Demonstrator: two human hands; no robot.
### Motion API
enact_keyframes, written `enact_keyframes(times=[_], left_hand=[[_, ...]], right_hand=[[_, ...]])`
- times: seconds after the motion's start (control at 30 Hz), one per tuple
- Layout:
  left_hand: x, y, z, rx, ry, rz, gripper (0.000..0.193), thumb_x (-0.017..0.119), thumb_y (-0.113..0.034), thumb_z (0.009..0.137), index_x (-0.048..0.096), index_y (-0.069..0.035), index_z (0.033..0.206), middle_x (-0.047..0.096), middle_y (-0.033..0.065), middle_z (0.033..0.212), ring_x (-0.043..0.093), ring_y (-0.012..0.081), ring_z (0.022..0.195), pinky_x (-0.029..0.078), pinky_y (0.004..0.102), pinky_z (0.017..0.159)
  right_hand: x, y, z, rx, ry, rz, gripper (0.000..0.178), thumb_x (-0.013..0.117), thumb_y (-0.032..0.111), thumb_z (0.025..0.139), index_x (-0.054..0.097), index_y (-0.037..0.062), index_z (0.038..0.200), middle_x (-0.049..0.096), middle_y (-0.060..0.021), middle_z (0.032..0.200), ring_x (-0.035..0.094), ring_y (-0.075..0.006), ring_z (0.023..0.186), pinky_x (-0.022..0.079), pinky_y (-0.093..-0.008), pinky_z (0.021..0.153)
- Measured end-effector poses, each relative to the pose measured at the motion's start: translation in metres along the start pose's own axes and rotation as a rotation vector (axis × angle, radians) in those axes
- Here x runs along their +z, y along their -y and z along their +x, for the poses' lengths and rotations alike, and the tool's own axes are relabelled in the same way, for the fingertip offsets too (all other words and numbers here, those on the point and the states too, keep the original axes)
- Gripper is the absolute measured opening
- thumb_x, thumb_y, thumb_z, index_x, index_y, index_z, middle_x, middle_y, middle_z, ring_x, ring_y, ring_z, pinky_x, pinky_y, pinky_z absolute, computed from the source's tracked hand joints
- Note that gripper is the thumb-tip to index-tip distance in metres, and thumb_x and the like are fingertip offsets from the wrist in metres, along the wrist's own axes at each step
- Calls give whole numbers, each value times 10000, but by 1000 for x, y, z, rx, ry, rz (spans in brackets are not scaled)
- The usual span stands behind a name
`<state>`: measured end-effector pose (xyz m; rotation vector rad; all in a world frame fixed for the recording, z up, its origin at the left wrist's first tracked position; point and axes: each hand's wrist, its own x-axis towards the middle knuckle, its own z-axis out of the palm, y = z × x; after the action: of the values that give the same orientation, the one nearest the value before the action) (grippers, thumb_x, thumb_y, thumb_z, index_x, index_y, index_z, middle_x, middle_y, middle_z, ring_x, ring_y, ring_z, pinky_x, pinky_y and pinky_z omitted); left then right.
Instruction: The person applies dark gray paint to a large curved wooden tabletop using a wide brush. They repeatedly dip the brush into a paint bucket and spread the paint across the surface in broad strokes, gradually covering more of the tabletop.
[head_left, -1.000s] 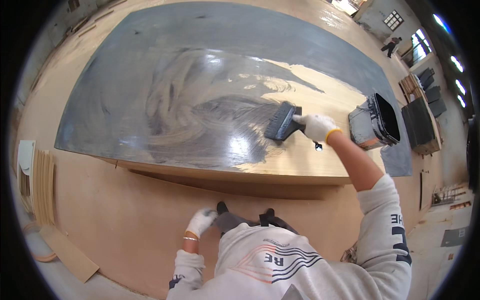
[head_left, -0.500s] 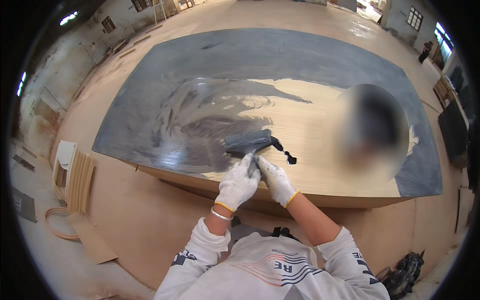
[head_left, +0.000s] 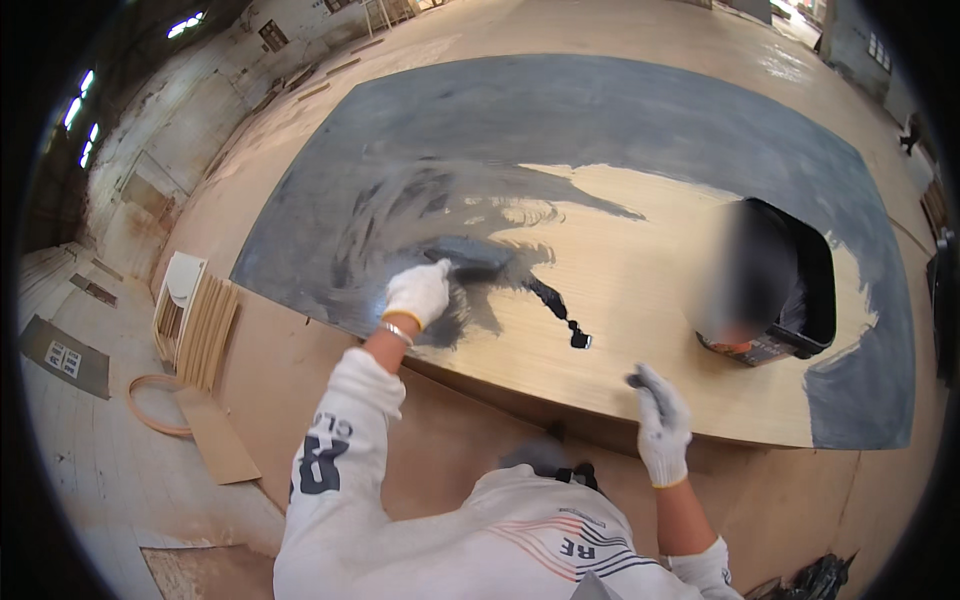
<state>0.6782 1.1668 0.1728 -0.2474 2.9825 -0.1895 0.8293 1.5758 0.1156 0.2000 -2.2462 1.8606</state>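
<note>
My left hand (head_left: 418,292), in a white knit glove, grips a wide dark scraper (head_left: 478,258). Its blade lies against the grey-smeared part of a large panel (head_left: 640,270), and its edges are blurred. A thick black streak of paint-like stuff (head_left: 546,298) runs over bare pale wood to the right of the blade, ending in a glossy blob. Over the panel's near edge hovers my right hand (head_left: 662,425), gloved too, with its fingers stretched out, dark stains at a fingertip and no tool visible in it.
On the panel's right side stands a black bucket (head_left: 818,275), its left part blurred over. Pale boards (head_left: 205,330) lean together at the left, by a hoop (head_left: 150,405) and a thin sheet (head_left: 218,440). A black plastic bag (head_left: 820,578) lies at the lower right.
Both hands were together at the scraper. The right has let go and moved right; the left has carried the scraper a little left. The view has shifted and turned.
</note>
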Motion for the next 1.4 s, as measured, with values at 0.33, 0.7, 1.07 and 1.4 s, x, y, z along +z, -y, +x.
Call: enact_keyframes(times=[0.33, 0.7, 1.07, 1.4], left_hand=[[-55, -20, 77, 239, 164, 127, 429, 505, -221, 1018, 677, -194, 1410, 757, 167, 1261, 723, 369, 1179, 578, 487, 982], [-81, 10, 152, 138, 282, 155, 349, 566, -183, 949, 797, -123, 1204, 777, 176, 1209, 748, 353, 1144, 590, 455, 976], [-69, -25, 250, 203, 135, 107, 376, 567, -175, 934, 781, -144, 1242, 753, 151, 1283, 718, 360, 1199, 578, 473, 1002], [-82, -111, 269, 298, 157, 110, 372, 635, -231, 919, 786, -72, 1220, 754, 218, 1243, 724, 414, 1175, 578, 480, 985]], right_hand=[[-61, -72, -19, -113, -467, -1112, 388, 630, 102, 960, 698, -10, 1325, 694, -210, 1300, 594, -467, 1270, 442, -565, 1112], [-39, -71, -2, 122, -513, -1270, 477, 591, 193, 1000, 623, 11, 1439, 625, -233, 1406, 539, -476, 1310, 405, -581, 1138], [-41, -68, 2, 139, -469, -1284, 470, 560, 205, 1004, 627, 9, 1425, 618, -256, 1386, 549, -488, 1266, 414, -598, 1110], [-44, -59, 3, 148, -451, -1273, 511, 572, 154, 954, 617, -2, 1438, 597, -259, 1410, 516, -512, 1321, 380, -626, 1154]])
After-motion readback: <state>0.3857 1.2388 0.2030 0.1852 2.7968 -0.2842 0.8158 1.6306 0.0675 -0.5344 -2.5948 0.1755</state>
